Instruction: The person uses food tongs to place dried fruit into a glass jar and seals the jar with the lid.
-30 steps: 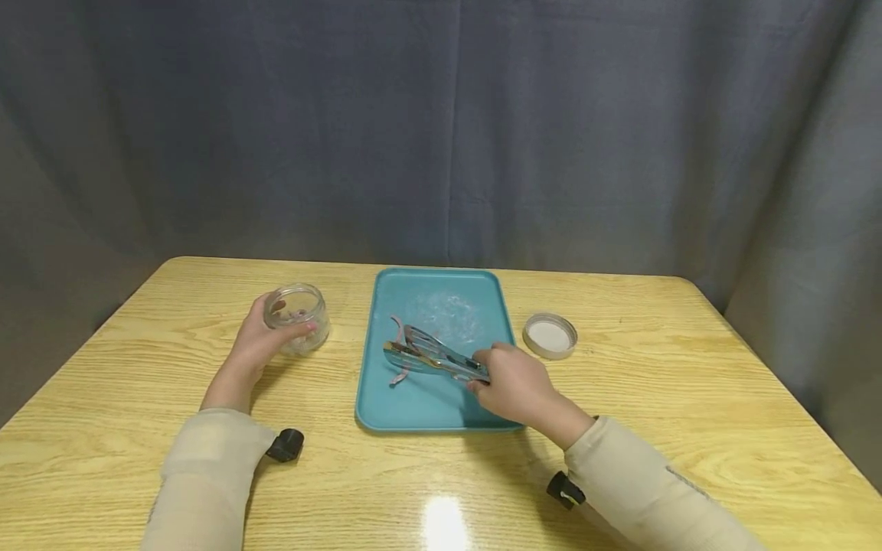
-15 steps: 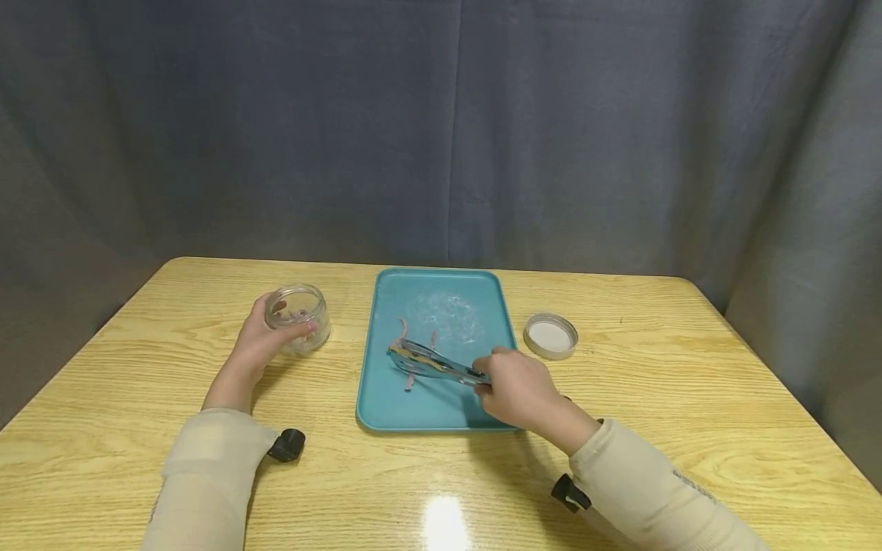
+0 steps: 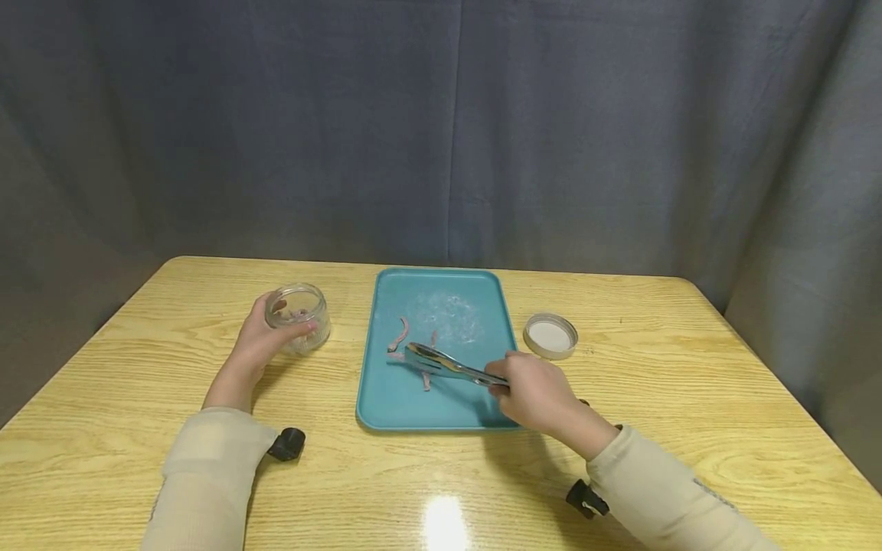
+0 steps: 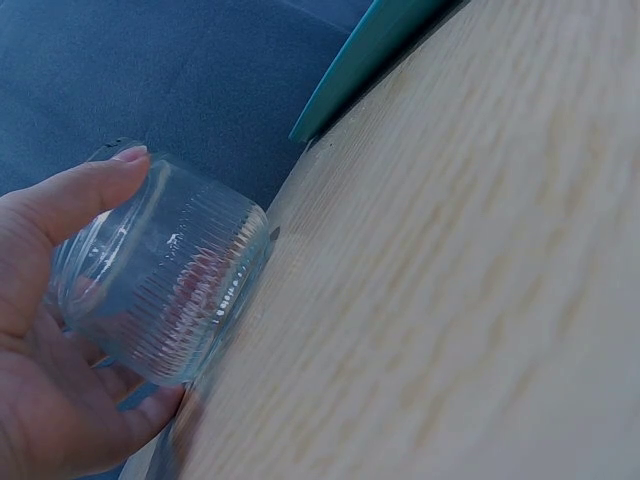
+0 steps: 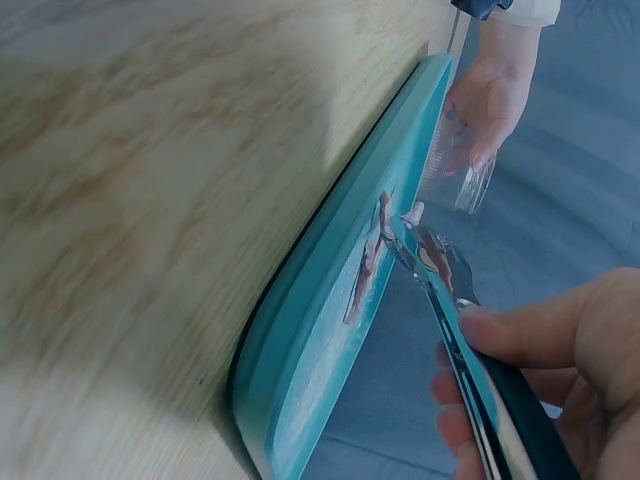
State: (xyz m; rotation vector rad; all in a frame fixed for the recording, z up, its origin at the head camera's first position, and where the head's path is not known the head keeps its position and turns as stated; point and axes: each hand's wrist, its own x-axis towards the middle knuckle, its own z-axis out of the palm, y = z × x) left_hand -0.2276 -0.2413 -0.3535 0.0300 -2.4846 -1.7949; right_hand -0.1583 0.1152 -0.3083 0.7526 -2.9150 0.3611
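Observation:
My left hand (image 3: 258,337) holds a clear ribbed glass jar (image 4: 190,270) by its side, thumb and fingers around it. The jar stands upright and uncovered on the table, left of a teal tray (image 3: 382,405), with small pinkish pieces inside. My right hand (image 3: 537,389) grips metal tongs (image 3: 455,369), their tips low over the tray's left middle. A thin, curved pinkish strip (image 3: 403,334) lies just beyond the tips. Another pinkish strip (image 3: 426,382) lies partly hidden beneath the tongs. A short pinkish end sticks out left of the tips in the head view.
A round lid (image 3: 550,337) with a pale inside lies right of the tray. White powdery marks (image 3: 448,314) cover the tray's far part. The wooden table (image 3: 331,490) extends on both sides, with a grey curtain (image 3: 441,153) behind it.
The tongs' arms have come together from spread, and the right hand has drawn them slightly rightward. The near strip has shifted right; the left hand and jar stay put.

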